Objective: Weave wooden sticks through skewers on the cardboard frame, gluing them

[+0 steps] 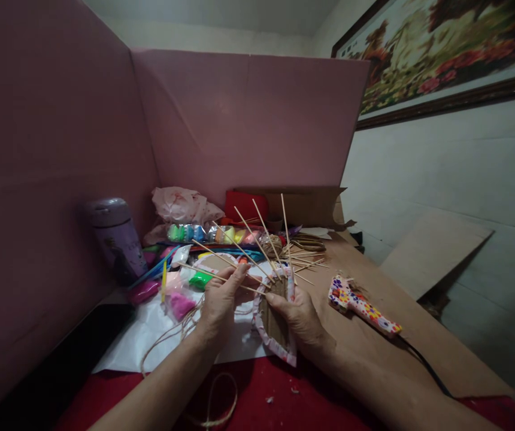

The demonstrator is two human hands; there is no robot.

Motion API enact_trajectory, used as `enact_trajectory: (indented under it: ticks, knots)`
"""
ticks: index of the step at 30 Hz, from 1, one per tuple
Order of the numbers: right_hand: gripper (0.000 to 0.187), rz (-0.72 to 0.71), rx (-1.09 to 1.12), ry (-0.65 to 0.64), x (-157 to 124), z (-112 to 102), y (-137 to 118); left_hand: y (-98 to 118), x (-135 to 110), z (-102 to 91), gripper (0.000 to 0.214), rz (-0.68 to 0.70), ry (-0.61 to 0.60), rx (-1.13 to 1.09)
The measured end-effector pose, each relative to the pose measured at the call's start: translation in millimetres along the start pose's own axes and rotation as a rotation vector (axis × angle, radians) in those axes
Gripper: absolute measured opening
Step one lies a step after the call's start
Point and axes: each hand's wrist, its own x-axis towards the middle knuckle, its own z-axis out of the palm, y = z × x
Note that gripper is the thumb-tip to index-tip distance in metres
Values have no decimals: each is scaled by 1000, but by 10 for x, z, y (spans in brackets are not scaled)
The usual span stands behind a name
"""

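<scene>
In my right hand (pixel 302 317) is a piece of brown cardboard (pixel 270 328) with a pale pink-and-white wrapped rim, tilted up above the table. Several thin wooden sticks (pixel 247 222) fan out from its upper end, pointing up and to the left. My left hand (pixel 221 299) is closed with thumb and fingers around the lowest wooden stick (pixel 201 272), left of the cardboard; its far fingers are partly hidden. Thin twine (pixel 158 342) trails below and beside my left hand. A second cardboard piece with a similar rim (pixel 215 261) lies behind it.
A flower-patterned glue gun (pixel 365 306) with a black cord lies at the right on a cardboard sheet (pixel 414 359). Loose sticks (pixel 305 260) and coloured clay packs (pixel 181 305) lie behind and left. A purple bottle (pixel 118 239) stands by the pink partition (pixel 248 120).
</scene>
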Motion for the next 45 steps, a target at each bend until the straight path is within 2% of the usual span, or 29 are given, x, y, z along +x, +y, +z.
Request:
enact_trajectory:
  ticks: [21,27,45]
  knots:
    - [35,19,-9,31,-15,11,-13,-8,-2,-9,30,5,-10,-2]
    - [33,13,6,7,-24,34,-36,0,-9,-3,31,3,-7,6]
    - [35,-4,-25,20,-1,-15,14,-9,-7,-12,30,11,-18,0]
